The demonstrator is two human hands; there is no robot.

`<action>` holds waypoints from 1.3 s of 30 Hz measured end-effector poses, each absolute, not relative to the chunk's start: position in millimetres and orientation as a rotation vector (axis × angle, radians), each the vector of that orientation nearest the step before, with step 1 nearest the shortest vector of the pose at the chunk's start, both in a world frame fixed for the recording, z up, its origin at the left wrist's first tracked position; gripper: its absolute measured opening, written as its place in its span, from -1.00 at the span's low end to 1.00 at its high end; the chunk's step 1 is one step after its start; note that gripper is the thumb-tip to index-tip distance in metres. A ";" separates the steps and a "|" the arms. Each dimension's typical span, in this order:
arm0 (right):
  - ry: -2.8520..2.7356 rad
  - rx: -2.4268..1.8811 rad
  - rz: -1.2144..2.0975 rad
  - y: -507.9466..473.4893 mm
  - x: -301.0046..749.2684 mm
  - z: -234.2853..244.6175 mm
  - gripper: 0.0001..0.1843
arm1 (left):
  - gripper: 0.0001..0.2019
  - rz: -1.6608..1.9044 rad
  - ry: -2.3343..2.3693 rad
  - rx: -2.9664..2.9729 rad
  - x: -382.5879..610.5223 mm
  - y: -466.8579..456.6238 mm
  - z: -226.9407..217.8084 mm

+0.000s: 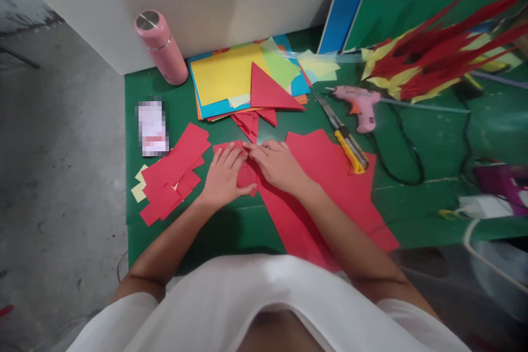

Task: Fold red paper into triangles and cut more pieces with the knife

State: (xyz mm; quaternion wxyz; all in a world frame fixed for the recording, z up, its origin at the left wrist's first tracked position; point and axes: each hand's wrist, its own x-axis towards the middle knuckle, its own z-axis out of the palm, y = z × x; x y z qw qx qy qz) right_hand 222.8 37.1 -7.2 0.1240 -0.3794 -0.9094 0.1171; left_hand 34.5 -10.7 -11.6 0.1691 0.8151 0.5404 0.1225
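Observation:
My left hand (226, 174) lies flat on a small piece of red paper (246, 176), its fingers pointing away from me and its thumb held out to the side. My right hand (277, 164) is at the right and far edge of the same paper, its index finger reaching toward the left fingertips. Its other fingers are curled, and the paper's edge seems pinched there; the thumb is partly hidden. Under my right forearm spread large red paper sheets (330, 176). Just beyond my hands are folded red pieces (248, 125) and a red paper triangle (270, 91).
Left are red strips (177, 157), a blurred-out phone-like object (152, 127) and a pink bottle (167, 55). Coloured paper (226, 74) is stacked behind. A yellow utility knife (348, 146), blade out, lies near a pink glue gun (363, 107) with a cord. Red-yellow paper flames (421, 63) stand right.

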 end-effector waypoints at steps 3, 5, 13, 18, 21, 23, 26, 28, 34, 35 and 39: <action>-2.643 -1.130 0.282 28.4 237.0 -5.1 -0.74 | -0.32 0.352 1.534 2.306 34.7 -10.5 -10.2; -2.638 -1.137 0.266 22.6 247.1 -3.0 -0.77 | -0.33 0.362 1.532 2.302 34.7 -10.4 -9.4; -2.580 -1.180 0.234 9.2 264.5 -4.4 -0.79 | -0.35 0.375 1.527 2.292 36.3 -12.2 -7.5; -2.550 -1.139 0.210 7.9 272.6 -6.1 -0.79 | -0.35 0.381 1.529 2.293 37.5 -14.2 -8.8; -2.524 -1.087 0.167 8.2 280.8 -8.2 -0.78 | -0.35 0.382 1.530 2.300 37.1 -14.3 -10.0; -2.484 -1.097 0.159 9.4 284.3 -10.1 -0.78 | -0.35 0.391 1.530 2.309 36.9 -14.9 -10.9; -2.391 -1.154 0.217 12.7 283.1 -9.9 -0.80 | -0.33 0.410 1.533 2.322 37.0 -17.2 -13.1; -2.320 -1.169 0.325 15.0 277.3 -6.4 -0.81 | -0.33 0.437 1.537 2.333 37.4 -19.6 -15.9; -2.365 -1.052 0.670 18.7 248.4 -0.5 -0.65 | -0.32 0.680 1.543 2.386 39.2 -29.6 -31.6; -2.382 -1.056 0.694 19.1 244.5 -2.4 -0.61 | -0.33 0.704 1.551 2.379 39.6 -31.2 -33.9; -2.306 -1.095 0.682 21.1 237.2 -12.6 -0.67 | -0.38 0.700 1.580 2.358 40.9 -34.1 -36.0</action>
